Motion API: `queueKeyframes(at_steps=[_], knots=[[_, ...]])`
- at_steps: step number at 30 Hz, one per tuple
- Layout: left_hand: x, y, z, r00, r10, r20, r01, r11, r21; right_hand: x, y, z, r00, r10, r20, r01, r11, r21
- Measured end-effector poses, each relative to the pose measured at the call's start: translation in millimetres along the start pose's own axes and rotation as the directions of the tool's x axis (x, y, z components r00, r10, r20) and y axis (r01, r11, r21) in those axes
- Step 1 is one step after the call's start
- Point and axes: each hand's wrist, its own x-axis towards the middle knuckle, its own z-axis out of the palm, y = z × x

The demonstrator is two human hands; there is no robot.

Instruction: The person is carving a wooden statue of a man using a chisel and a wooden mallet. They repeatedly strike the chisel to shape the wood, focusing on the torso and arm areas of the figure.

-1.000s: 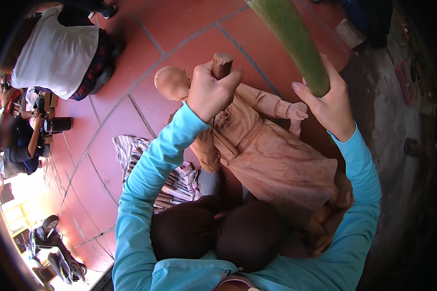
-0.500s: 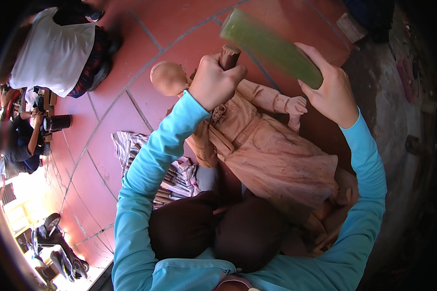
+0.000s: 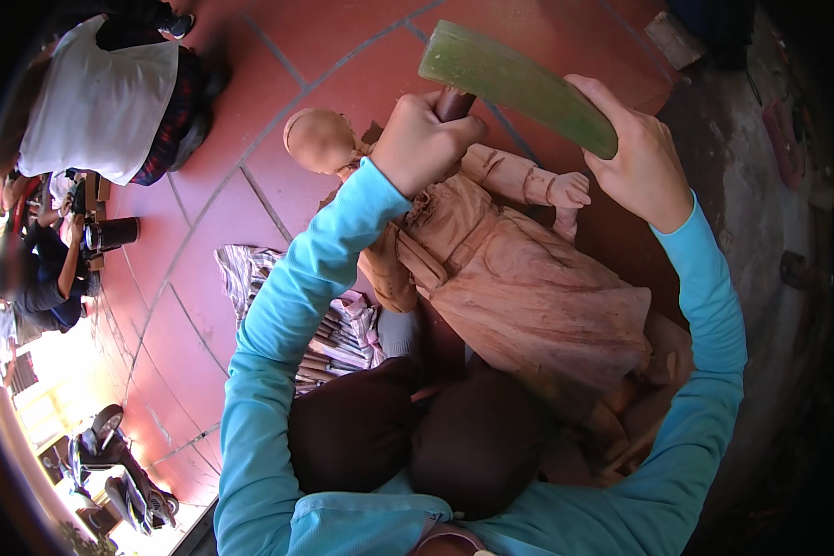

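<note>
Landmark: carved wooden figure (image 3: 519, 278), pale brown, bald head, robe folds, lying on its back across the person's lap, head toward the far floor.

Left hand (image 3: 426, 139): closed in a fist around a dark wooden tool handle (image 3: 454, 100), just above the figure's chest, near its shoulder. Only the handle's butt end shows; the working end is hidden by the fist.

Right hand (image 3: 635, 162): fingers wrapped over the near end of a long green slab-like bar (image 3: 514, 82), held above the figure's raised arm. The bar's far end sits over the top of the handle; can't tell if they touch.

Surface: floor (image 3: 204, 259) of large red-brown tiles with dark grout lines, under and beyond the figure's head. A striped cloth (image 3: 250, 278) lies on the tiles beside the figure's left flank, with a bundle of small chisel-like tools (image 3: 338, 343) on it. Right of the figure the floor turns to grey, stained concrete (image 3: 760, 185).

Room: another person in a white shirt (image 3: 102, 97) sits well beyond the figure's head. Parked scooter (image 3: 111, 463) in bright daylight at the left rim.
</note>
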Motion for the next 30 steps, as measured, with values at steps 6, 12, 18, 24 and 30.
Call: queueKeyframes(at_steps=[6,12,18,24,30], knots=[[-20,28,-2,0.993,0.064,-0.103,-0.085,0.974,-0.211,-14,3,0,0.981,0.079,-0.176,-0.047,0.983,0.178],[-15,16,-9,0.987,0.024,-0.157,-0.047,0.988,-0.148,-11,-10,-2,0.993,0.053,-0.106,-0.025,0.968,0.25],[-17,13,-11,0.989,0.016,-0.149,-0.042,0.984,-0.17,-3,-12,-4,0.98,0.143,-0.136,-0.073,0.904,0.421],[-23,18,-13,0.987,0.035,-0.158,-0.057,0.989,-0.138,3,-24,-12,0.962,0.267,-0.053,-0.193,0.807,0.559],[-30,17,-10,0.978,0.115,-0.172,-0.133,0.987,-0.094,-3,-32,-15,0.976,0.203,-0.078,-0.147,0.88,0.451]])
